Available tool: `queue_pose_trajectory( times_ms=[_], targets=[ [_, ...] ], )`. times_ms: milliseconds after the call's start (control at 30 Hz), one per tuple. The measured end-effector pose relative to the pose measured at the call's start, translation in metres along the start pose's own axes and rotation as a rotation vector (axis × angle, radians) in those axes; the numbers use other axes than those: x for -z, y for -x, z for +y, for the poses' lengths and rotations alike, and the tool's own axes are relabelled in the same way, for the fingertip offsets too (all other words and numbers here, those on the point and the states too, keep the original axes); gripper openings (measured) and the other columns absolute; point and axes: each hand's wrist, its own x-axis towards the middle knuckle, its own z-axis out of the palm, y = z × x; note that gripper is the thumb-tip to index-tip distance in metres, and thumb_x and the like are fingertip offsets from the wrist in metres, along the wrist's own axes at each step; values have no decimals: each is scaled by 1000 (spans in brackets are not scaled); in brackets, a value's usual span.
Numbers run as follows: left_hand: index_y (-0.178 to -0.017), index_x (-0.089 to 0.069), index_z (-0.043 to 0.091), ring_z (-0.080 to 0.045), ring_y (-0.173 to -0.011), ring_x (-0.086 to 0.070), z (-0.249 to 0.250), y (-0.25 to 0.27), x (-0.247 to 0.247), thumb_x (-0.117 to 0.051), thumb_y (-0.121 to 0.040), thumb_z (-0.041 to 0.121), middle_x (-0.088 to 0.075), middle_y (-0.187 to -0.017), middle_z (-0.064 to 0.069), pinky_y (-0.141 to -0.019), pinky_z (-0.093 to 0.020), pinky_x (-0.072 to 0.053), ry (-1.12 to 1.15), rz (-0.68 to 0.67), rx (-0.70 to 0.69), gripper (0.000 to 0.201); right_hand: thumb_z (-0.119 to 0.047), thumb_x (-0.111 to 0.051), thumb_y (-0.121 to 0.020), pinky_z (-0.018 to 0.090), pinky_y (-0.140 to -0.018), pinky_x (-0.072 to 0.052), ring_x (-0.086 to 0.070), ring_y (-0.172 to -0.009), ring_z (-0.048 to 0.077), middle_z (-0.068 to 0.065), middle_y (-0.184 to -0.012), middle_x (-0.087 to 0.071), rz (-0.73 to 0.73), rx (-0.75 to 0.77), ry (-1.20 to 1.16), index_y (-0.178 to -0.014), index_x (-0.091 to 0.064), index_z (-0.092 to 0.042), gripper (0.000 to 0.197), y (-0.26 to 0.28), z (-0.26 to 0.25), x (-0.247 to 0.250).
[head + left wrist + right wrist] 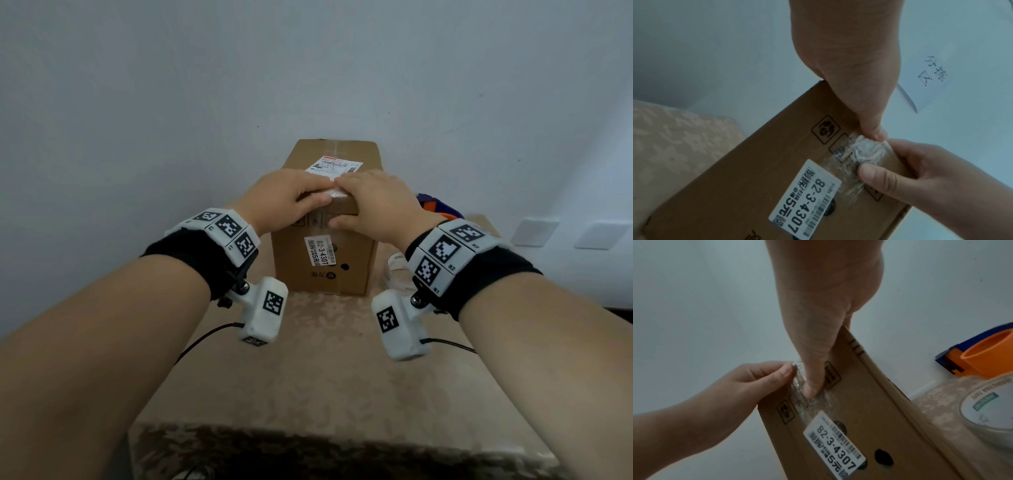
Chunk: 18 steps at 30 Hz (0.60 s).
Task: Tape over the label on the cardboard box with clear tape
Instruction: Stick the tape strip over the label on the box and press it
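The cardboard box (pixel 325 219) stands upright on a beige, leaf-patterned table covering (pixel 308 377), set close to a plain pale wall (pixel 308 68). Both hands are at the box's near top edge.

Left hand (pixel 286 198): fingers lie over the top edge, and the thumb (pixel 875 128) comes down the front face. Thumb and fingers pinch the wrinkled end of the clear tape strip (pixel 861 151) at that edge.

Right hand (pixel 373 202): fingers rest on the top face, touching the left fingertips. The thumb (pixel 813 386) presses the tape against the front face, with fingers and thumb closed around the box edge.

The tape strip runs down from the thumbs toward the white label (pixel 807 199) printed "82-3-4307", which sits on the front face just below the thumbs; the tape's lower end overlaps the label's upper edge. A second white shipping label (pixel 334 166) lies on the top face, just beyond the fingertips.

To the right of the right hand, on the table covering beside the box, rests a roll of clear tape (pixel 982 410). Beyond it sits a blue-and-orange tape dispenser (pixel 982 356). A white paper sheet with handwritten characters (pixel 931 78) hangs on the wall beyond the left hand. Two white wall plates (pixel 565 233) are mounted low on the wall at far right.
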Motion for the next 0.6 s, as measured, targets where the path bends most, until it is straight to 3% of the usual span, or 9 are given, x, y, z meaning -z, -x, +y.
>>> queue_pose_trajectory(
  times_ms=[133, 200, 267, 400, 467, 600],
  targets=[
    [-106, -69, 15, -25, -91, -64, 5, -4, -1, -38, -100, 33, -73, -100, -8, -81, -41, -50, 20, 28, 61, 36, -71, -54, -74, 46, -95, -33, -39, -124, 27, -3, -135, -53, -58, -102, 112, -132, -45, -29, 72, -1, -3, 1],
    [-111, -67, 18, -22, -95, -63, 10, -2, -6, -39, -99, 32, -72, -106, -4, -82, -36, -49, 2, 70, 53, 33, -71, -46, -79, 48, -94, -33, -37, -124, 29, -3, -134, -53, -45, -178, 19, -130, -47, -34, 63, 0, -4, 2],
    [-123, -61, 23, -20, -108, -60, 10, 1, -14, -35, -99, 36, -67, -120, -1, -92, -39, -47, -56, 109, 93, 38, -69, -40, -84, 47, -96, -34, -37, -124, 29, -2, -134, -52, -40, -210, -93, -130, -49, -36, 56, -1, -1, 0],
    [-133, -53, 23, -26, -132, -44, -2, 12, -15, -34, -94, 55, -51, -142, -5, -109, -48, -35, -40, 108, 279, 54, -50, -41, -94, 40, -104, -33, -43, -124, 31, 7, -136, -56, 50, -99, -157, -127, -57, -22, 47, 6, -5, -1],
    [-136, -50, 25, -28, -134, -39, -7, 17, -9, -39, -90, 60, -43, -146, -8, -111, -48, -34, 20, 89, 354, 58, -42, -45, -95, 40, -105, -34, -41, -126, 31, 6, -138, -55, 90, -97, -238, -128, -58, -19, 42, 10, -8, -5],
    [-141, -42, 25, -26, -136, -37, -10, 22, -3, -43, -88, 60, -36, -150, -9, -110, -47, -36, 66, 12, 379, 63, -42, -47, -94, 43, -106, -39, -49, -121, 30, 8, -128, -58, 115, -113, -381, -127, -59, -18, 43, 8, -9, -8]
  ],
)
